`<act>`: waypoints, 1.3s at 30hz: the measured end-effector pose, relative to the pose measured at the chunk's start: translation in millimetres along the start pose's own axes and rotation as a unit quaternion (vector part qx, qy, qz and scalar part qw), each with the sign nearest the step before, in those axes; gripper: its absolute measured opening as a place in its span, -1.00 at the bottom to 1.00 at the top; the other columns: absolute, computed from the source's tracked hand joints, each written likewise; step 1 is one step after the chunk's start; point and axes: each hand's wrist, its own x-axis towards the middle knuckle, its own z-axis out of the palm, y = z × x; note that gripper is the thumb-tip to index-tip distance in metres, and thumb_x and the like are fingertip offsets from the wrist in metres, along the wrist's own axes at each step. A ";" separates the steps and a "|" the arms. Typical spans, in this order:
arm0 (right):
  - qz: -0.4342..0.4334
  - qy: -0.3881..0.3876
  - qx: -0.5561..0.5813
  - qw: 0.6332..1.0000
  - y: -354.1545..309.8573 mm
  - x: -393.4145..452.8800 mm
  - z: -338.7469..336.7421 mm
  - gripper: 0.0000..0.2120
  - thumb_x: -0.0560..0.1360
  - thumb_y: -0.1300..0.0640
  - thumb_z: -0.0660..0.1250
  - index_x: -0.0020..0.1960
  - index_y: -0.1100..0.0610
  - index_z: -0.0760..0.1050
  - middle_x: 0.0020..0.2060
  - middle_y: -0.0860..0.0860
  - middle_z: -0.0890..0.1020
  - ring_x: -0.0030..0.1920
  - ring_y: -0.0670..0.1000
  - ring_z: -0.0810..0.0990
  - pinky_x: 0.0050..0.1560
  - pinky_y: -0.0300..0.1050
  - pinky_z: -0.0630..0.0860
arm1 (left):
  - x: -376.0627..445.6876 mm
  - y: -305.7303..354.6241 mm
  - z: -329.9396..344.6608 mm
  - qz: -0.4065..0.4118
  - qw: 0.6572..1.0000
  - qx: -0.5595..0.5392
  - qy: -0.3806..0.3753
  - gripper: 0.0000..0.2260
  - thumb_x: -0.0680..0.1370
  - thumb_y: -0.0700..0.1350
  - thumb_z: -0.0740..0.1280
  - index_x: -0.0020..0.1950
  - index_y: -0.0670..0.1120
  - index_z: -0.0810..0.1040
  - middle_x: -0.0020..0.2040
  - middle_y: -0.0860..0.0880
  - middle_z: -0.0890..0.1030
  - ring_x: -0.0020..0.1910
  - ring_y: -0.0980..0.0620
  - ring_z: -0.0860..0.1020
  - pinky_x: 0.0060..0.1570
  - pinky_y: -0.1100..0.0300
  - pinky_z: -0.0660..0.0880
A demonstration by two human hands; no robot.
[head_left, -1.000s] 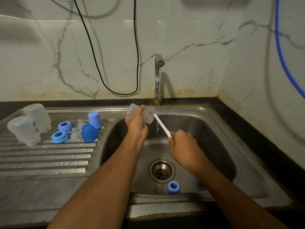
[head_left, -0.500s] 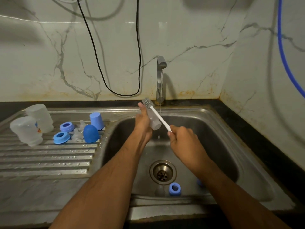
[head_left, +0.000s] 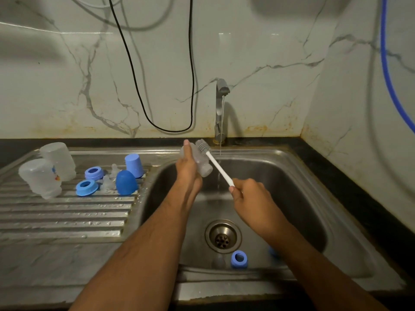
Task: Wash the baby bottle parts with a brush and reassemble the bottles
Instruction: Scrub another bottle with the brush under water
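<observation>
Scrubbing step in hand — the left hand (head_left: 187,169) grips a clear bottle body (head_left: 199,161) over the sink (head_left: 292,176), fingers curled round it, the bottle tilted with its far end up near the tap (head_left: 221,104). The right hand (head_left: 249,194) has its fingers clamped on the white handle of the brush (head_left: 214,162); the bristle head lies against the bottle's upper end, outside it as far as can be told. A thin stream of water runs from the tap just beside the brush. On the drainboard (head_left: 67,216) to the left sit two clear bottles (head_left: 48,169), blue rings (head_left: 86,187) and blue caps (head_left: 126,182), not yet assembled; another blue ring (head_left: 239,259) lies in the sink near the drain (head_left: 222,236). Next move likely calls for rinsing this bottle under the stream and setting it on the drainboard — then the ring in the sink needs washing.
</observation>
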 end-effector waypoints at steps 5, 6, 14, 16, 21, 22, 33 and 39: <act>-0.004 -0.028 -0.001 1.000 6.5 -11.3 1.3 -0.75 0.69 0.04 0.19 0.23 0.10 0.57 -0.15 0.02 0.64 -0.17 -0.01 0.64 -0.09 -0.10 0.63 | 17.6 0.5 -21.7 -0.011 0.996 -0.046 0.075 -0.47 0.52 0.28 0.36 0.19 -0.15 0.51 0.02 -0.14 0.64 -0.04 -0.08 0.67 -0.08 -0.01 0.66; -0.009 -0.027 -0.008 1.000 5.5 -10.8 2.7 -0.75 0.69 0.03 0.18 0.22 0.09 0.57 -0.15 0.02 0.64 -0.18 -0.01 0.64 -0.11 -0.11 0.62 | 19.7 -0.9 -24.2 -0.027 0.996 -0.066 0.061 -0.49 0.57 0.25 0.33 0.25 -0.17 0.50 0.00 -0.13 0.64 -0.06 -0.07 0.66 -0.10 0.00 0.66; -0.021 -0.001 -0.068 0.997 -7.4 4.1 12.4 -0.78 0.70 0.03 0.16 0.16 0.08 0.53 -0.16 0.03 0.62 -0.17 0.04 0.63 -0.12 0.01 0.62 | 8.0 -4.5 -3.5 -0.018 1.000 0.015 0.002 -0.46 0.56 0.29 0.29 0.29 -0.13 0.53 0.11 -0.15 0.65 -0.03 -0.04 0.65 -0.18 0.10 0.62; -0.013 0.003 -0.069 0.998 -7.6 8.5 11.6 -0.80 0.69 0.04 0.17 0.17 0.08 0.53 -0.14 0.03 0.63 -0.15 0.05 0.64 -0.10 0.01 0.62 | 8.9 -5.7 1.1 -0.011 1.000 0.021 0.001 -0.48 0.57 0.25 0.32 0.32 -0.14 0.51 0.11 -0.15 0.65 -0.05 -0.04 0.65 -0.20 0.12 0.61; -0.017 -0.031 -0.033 0.999 -2.8 -7.3 9.6 -0.74 0.70 0.02 0.15 0.19 0.11 0.56 -0.16 0.05 0.64 -0.21 0.01 0.60 -0.25 -0.16 0.50 | 17.0 -1.3 -12.2 0.001 0.999 0.006 0.051 -0.49 0.59 0.28 0.26 0.28 -0.12 0.48 0.04 -0.13 0.65 -0.04 -0.05 0.66 0.05 0.01 0.63; -0.018 -0.044 -0.027 0.999 -2.0 -11.5 9.4 -0.73 0.70 0.01 0.15 0.19 0.10 0.57 -0.18 0.04 0.62 -0.23 -0.01 0.58 -0.30 -0.21 0.45 | 19.1 2.0 -17.1 0.002 0.998 -0.004 0.062 -0.49 0.59 0.29 0.25 0.29 -0.11 0.47 0.04 -0.13 0.65 -0.03 -0.05 0.66 0.05 0.00 0.63; -0.009 -0.003 0.003 1.000 -1.0 1.4 1.5 -0.75 0.69 0.05 0.19 0.17 0.15 0.58 -0.14 0.08 0.65 -0.15 0.07 0.64 -0.05 0.06 0.61 | 9.0 -4.3 -0.3 0.001 1.000 -0.024 -0.005 -0.46 0.58 0.31 0.25 0.28 -0.14 0.45 0.02 -0.15 0.63 -0.07 -0.03 0.64 0.04 0.03 0.63; -0.005 -0.043 -0.007 0.999 8.4 -8.4 6.7 -0.76 0.69 0.04 0.18 0.13 0.11 0.58 -0.24 0.00 0.58 -0.25 0.00 0.59 -0.23 -0.12 0.53 | 24.0 0.4 -24.5 -0.027 0.996 -0.063 0.064 -0.42 0.49 0.32 0.38 0.25 -0.13 0.47 0.04 -0.13 0.64 -0.05 -0.06 0.66 0.00 -0.01 0.65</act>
